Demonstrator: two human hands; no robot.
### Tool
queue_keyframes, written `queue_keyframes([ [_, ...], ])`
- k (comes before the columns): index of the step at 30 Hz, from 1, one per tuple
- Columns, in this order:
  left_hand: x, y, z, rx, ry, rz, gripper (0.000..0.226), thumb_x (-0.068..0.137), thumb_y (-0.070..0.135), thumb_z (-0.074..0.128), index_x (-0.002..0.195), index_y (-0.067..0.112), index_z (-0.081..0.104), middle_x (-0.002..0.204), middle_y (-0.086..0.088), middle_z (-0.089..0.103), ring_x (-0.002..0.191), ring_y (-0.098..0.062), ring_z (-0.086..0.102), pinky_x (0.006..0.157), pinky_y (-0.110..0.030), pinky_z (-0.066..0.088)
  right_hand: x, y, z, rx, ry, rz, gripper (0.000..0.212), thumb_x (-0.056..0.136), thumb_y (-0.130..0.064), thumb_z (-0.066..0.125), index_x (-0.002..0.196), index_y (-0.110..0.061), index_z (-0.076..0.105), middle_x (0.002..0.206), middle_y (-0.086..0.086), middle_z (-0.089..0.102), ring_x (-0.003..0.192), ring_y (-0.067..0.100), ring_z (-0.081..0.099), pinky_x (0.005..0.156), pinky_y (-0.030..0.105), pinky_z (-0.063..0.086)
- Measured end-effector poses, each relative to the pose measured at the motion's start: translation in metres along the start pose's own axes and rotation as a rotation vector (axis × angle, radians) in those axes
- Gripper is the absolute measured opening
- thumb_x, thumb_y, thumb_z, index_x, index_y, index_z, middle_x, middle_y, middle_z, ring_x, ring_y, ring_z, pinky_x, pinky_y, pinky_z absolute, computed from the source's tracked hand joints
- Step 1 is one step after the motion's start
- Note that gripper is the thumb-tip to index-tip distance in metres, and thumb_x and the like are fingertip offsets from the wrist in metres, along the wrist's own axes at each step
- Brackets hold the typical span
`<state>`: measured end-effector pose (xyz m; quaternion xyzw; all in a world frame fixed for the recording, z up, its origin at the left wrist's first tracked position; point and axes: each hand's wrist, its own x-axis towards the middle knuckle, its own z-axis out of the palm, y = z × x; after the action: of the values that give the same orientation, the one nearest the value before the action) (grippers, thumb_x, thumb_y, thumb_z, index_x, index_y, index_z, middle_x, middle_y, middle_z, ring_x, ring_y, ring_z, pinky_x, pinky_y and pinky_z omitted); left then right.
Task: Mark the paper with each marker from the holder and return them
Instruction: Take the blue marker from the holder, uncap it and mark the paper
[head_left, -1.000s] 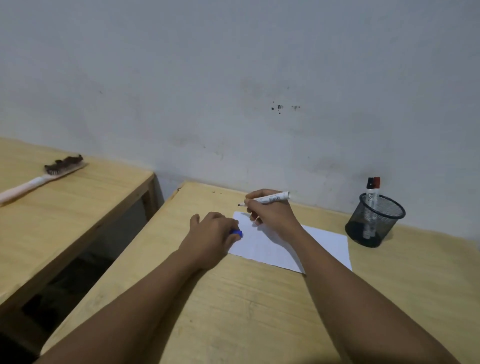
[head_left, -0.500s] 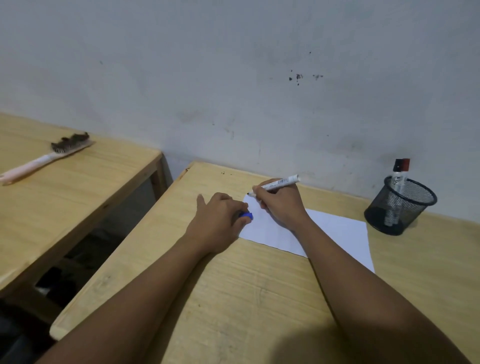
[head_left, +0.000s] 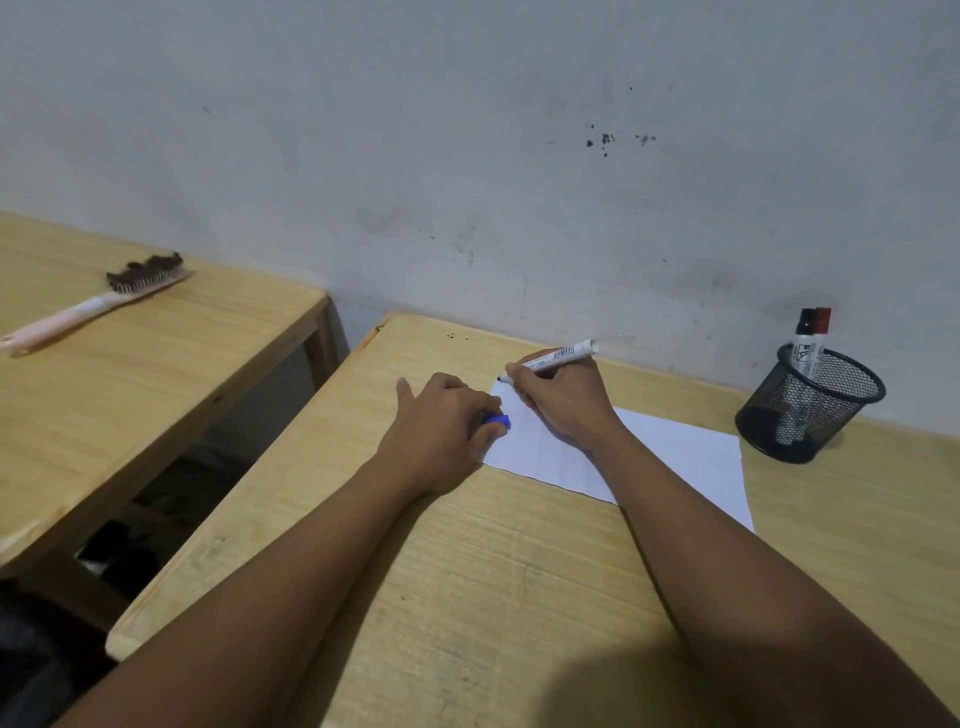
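A white sheet of paper (head_left: 675, 457) lies on the wooden desk (head_left: 493, 582). My right hand (head_left: 563, 402) grips an uncapped white marker (head_left: 558, 356), its dark tip at the paper's far left corner. My left hand (head_left: 441, 431) rests at the paper's left edge, closed around a blue marker cap (head_left: 496, 420). At the far right stands a black mesh holder (head_left: 810, 402) with two markers (head_left: 810, 343) in it, one black-capped and one red-capped.
A second wooden desk (head_left: 130, 389) stands to the left across a gap, with a pink-handled brush (head_left: 93, 304) on it. A grey wall (head_left: 467, 156) runs right behind both desks.
My right hand lowered the marker's tip to the paper's far left corner. My left hand kept the blue cap at the paper's edge. The camera shifted slightly.
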<state>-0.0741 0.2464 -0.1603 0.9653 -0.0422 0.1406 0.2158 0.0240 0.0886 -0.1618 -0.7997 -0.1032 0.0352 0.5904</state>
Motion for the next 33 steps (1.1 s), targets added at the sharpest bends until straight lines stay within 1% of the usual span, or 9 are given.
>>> queue_keyframes([
  [4, 0.001, -0.001, 0.001, 0.009, -0.009, -0.003, 0.035, 0.095, 0.048, 0.054, 0.123, 0.031, 0.067, 0.117, 0.009, 0.070, 0.123, -0.013, 0.045, 0.111, -0.069, 0.020, 0.000, 0.000, -0.001, -0.026, -0.010, -0.001, 0.021, 0.090, -0.025, 0.077, 0.087, -0.004, 0.075, 0.077, 0.008, 0.072, 0.067, 0.017, 0.066, 0.062, 0.029, 0.055],
  [9, 0.001, -0.002, 0.002, 0.017, -0.003, 0.005, 0.033, 0.095, 0.048, 0.053, 0.120, 0.032, 0.068, 0.116, 0.009, 0.070, 0.123, -0.012, 0.044, 0.111, -0.069, 0.019, 0.001, 0.003, -0.003, -0.005, -0.058, 0.012, 0.020, 0.086, -0.026, 0.079, 0.082, -0.007, 0.076, 0.080, 0.010, 0.075, 0.077, 0.027, 0.072, 0.077, 0.049, 0.062],
  [15, 0.002, -0.003, 0.002, 0.021, -0.007, 0.012, 0.029, 0.095, 0.047, 0.053, 0.115, 0.033, 0.069, 0.113, 0.010, 0.070, 0.122, -0.012, 0.045, 0.111, -0.070, 0.019, 0.000, 0.002, -0.004, 0.002, -0.073, 0.012, 0.016, 0.082, -0.029, 0.079, 0.079, -0.013, 0.077, 0.086, 0.011, 0.077, 0.089, 0.034, 0.076, 0.082, 0.056, 0.062],
  [19, 0.002, -0.003, 0.003, 0.010, 0.002, 0.011, 0.029, 0.095, 0.046, 0.054, 0.116, 0.033, 0.069, 0.112, 0.011, 0.070, 0.122, -0.011, 0.044, 0.111, -0.068, 0.019, 0.000, 0.002, -0.004, 0.008, -0.078, 0.009, 0.015, 0.084, -0.025, 0.079, 0.076, -0.013, 0.076, 0.081, 0.007, 0.077, 0.082, 0.024, 0.074, 0.080, 0.054, 0.061],
  [23, 0.001, -0.003, 0.002, -0.001, -0.001, 0.006, 0.031, 0.095, 0.047, 0.054, 0.117, 0.031, 0.069, 0.112, 0.012, 0.070, 0.122, -0.011, 0.044, 0.111, -0.067, 0.018, -0.001, 0.001, -0.003, 0.000, -0.075, 0.014, 0.017, 0.085, -0.027, 0.079, 0.083, -0.010, 0.077, 0.087, 0.010, 0.079, 0.087, 0.030, 0.076, 0.079, 0.050, 0.062],
  [25, 0.002, -0.003, 0.001, 0.000, -0.008, 0.001, 0.032, 0.095, 0.047, 0.054, 0.119, 0.031, 0.069, 0.113, 0.012, 0.070, 0.123, -0.011, 0.044, 0.112, -0.067, 0.017, -0.002, -0.003, -0.003, 0.047, -0.060, 0.028, 0.019, 0.087, -0.022, 0.078, 0.087, -0.004, 0.076, 0.083, 0.010, 0.077, 0.079, 0.029, 0.074, 0.070, 0.041, 0.062],
  [28, 0.000, -0.001, -0.001, -0.009, -0.011, -0.003, 0.031, 0.095, 0.045, 0.055, 0.119, 0.030, 0.068, 0.113, 0.013, 0.069, 0.124, -0.011, 0.043, 0.111, -0.066, 0.017, -0.003, -0.013, -0.012, 0.233, 0.001, 0.048, 0.025, 0.092, -0.016, 0.073, 0.094, 0.009, 0.072, 0.068, 0.010, 0.068, 0.060, 0.022, 0.058, 0.049, 0.029, 0.045],
  [30, 0.000, 0.000, -0.003, -0.013, -0.018, -0.004, 0.031, 0.095, 0.045, 0.056, 0.119, 0.031, 0.068, 0.114, 0.014, 0.069, 0.124, -0.011, 0.043, 0.111, -0.065, 0.016, -0.005, -0.024, -0.021, 0.317, 0.038, 0.028, 0.026, 0.092, -0.016, 0.072, 0.096, 0.009, 0.072, 0.071, 0.009, 0.067, 0.059, 0.021, 0.056, 0.048, 0.029, 0.044],
  [33, -0.001, 0.000, -0.003, -0.028, -0.037, -0.019, 0.029, 0.095, 0.044, 0.056, 0.117, 0.032, 0.069, 0.117, 0.016, 0.068, 0.126, -0.011, 0.043, 0.111, -0.066, 0.017, -0.012, -0.050, -0.037, 0.383, 0.042, -0.036, 0.014, 0.093, -0.012, 0.072, 0.096, 0.001, 0.074, 0.081, 0.009, 0.070, 0.066, 0.019, 0.063, 0.061, 0.029, 0.056],
])
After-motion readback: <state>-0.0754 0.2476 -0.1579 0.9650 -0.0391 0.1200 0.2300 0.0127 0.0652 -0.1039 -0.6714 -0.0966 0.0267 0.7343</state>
